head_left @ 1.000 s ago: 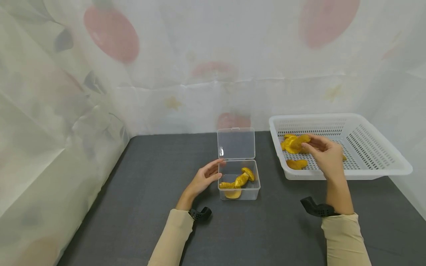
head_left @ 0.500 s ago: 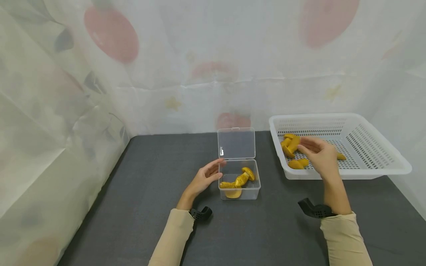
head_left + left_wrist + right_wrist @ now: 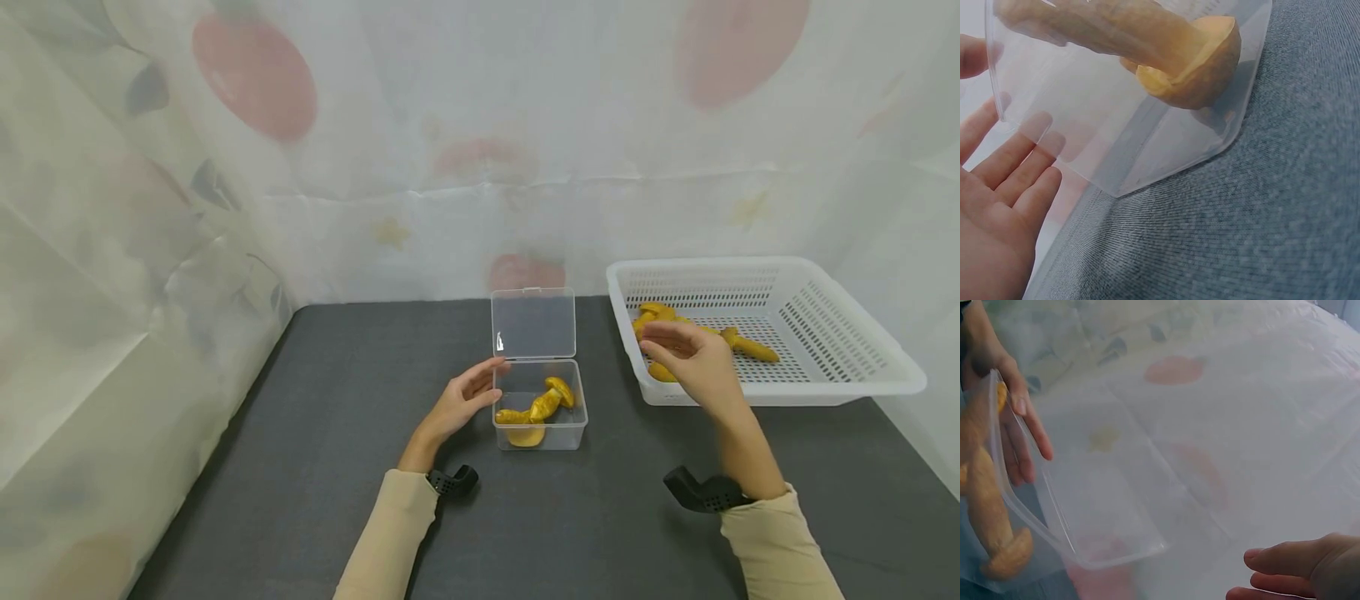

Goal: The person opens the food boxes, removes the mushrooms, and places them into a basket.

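— Near centre on dark mat (image 3: 315,467): clear box (image 3: 538,417), lid (image 3: 533,323) upright at far side. Contents?
— Three yellow mushroom-shaped pieces (image 3: 542,406) inside. Left hand (image 3: 459,406) resting against left wall, fingers straight, gripping nothing.
— Far right?
— White basket (image 3: 862,387); loose yellow pieces (image 3: 744,342) on its floor, more partly hidden behind hand.
— Right hand (image 3: 693,360)?
— Over basket's near-left corner, fingers relaxed, empty. One second back: pinching a yellow piece inside basket. Now released, hand drawn nearer the rim.
— Meaning?
— Likely no transfer this pass; box count unchanged at three, fresh pick from basket probably required.
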The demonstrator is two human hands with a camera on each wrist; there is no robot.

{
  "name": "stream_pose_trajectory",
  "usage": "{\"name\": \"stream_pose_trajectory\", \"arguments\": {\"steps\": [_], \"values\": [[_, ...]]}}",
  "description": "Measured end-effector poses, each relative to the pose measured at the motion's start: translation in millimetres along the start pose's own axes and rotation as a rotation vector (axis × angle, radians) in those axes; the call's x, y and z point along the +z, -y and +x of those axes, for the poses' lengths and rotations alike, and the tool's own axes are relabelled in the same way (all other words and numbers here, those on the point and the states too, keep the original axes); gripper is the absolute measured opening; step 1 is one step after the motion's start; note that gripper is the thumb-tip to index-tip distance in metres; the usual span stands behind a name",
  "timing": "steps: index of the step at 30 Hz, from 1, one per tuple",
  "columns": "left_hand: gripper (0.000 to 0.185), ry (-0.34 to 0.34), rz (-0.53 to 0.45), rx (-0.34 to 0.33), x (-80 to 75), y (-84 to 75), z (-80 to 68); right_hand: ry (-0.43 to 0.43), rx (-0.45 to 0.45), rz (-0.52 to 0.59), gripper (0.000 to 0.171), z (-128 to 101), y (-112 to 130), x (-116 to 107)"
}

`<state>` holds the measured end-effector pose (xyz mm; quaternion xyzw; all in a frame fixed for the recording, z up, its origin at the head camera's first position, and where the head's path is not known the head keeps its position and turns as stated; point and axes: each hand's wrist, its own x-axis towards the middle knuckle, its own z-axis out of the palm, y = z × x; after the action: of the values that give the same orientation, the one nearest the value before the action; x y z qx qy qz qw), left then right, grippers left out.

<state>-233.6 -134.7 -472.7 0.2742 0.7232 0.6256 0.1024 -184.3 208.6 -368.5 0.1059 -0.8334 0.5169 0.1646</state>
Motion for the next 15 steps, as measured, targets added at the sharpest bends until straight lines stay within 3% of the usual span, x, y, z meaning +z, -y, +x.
{"name": "stream_pose_trajectory", "arguments": {"steps": [15], "values": [[0.055, -0.010, -0.002, -0.002, -0.9, 3.0, -0.6, 0.222, -0.070, -0.027, 0.028, -7, 22, 33]]}}
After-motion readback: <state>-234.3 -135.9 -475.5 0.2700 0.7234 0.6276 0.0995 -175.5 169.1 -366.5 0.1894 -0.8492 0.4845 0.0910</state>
